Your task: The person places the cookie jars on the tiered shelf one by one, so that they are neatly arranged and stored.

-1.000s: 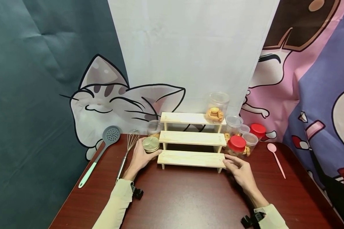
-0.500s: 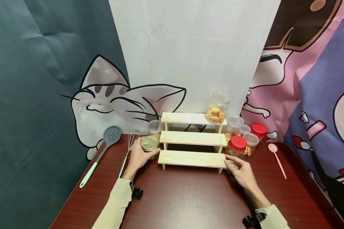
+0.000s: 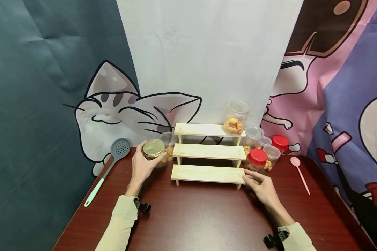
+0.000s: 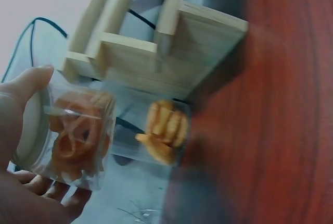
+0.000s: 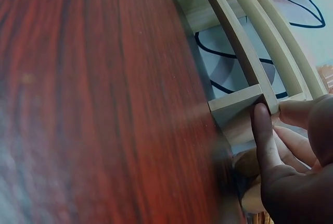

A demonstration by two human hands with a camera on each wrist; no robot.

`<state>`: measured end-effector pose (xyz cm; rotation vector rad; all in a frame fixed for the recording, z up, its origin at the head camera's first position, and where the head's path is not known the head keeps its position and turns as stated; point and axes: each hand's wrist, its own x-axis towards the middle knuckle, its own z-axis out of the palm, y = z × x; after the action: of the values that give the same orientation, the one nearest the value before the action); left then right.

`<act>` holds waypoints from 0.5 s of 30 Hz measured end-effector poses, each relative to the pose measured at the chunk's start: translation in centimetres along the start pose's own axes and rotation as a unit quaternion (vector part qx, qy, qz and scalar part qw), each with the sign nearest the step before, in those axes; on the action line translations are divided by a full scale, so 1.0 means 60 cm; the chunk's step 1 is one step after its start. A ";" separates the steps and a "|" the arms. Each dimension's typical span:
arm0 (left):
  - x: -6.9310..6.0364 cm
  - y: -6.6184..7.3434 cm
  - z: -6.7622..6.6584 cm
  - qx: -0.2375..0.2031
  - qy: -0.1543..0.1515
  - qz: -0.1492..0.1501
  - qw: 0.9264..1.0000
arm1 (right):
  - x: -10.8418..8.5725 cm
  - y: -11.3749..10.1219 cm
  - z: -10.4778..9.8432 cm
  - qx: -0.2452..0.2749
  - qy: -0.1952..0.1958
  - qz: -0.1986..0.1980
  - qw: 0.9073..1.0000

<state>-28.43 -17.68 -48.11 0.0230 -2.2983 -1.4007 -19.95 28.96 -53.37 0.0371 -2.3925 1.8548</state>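
Note:
My left hand [image 3: 141, 167] grips a clear jar with a gold lid [image 3: 154, 147], left of the three-tier wooden rack [image 3: 207, 173]. In the left wrist view the held jar [image 4: 78, 135] shows brown ring-shaped snacks inside, with thumb and fingers around it. My right hand [image 3: 265, 190] pinches the right end of the rack's lowest tier; in the right wrist view its thumb and a finger meet the board's corner [image 5: 268, 96]. A clear jar of cookies [image 3: 234, 125] stands on the top tier at the right.
Another clear jar [image 3: 168, 139] stands beside the rack's left side. Several jars, one with a red lid [image 3: 257, 157], crowd its right side. A slotted spatula [image 3: 95, 190] lies at the left, a pink spoon [image 3: 303, 177] at the right. A patterned cloth hangs behind.
My left hand has moved left with the gold-lidded jar, away from the rack and over where the whisk showed. My right hand keeps its hold on the rack.

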 end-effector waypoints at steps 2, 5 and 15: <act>0.002 0.013 -0.007 -0.020 0.015 0.002 1.000 | 0.000 -0.001 0.001 0.001 0.003 0.001 1.000; 0.008 0.033 -0.011 -0.052 0.033 0.016 0.998 | -0.001 -0.001 -0.001 -0.004 0.008 0.001 1.000; 0.018 0.105 -0.004 -0.152 0.074 0.079 0.982 | 0.001 0.002 0.000 -0.003 0.005 0.005 1.000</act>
<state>-27.97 -15.07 -42.27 -0.1409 -1.9032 -1.5939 -20.04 28.98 -53.49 0.0147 -2.3970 1.8478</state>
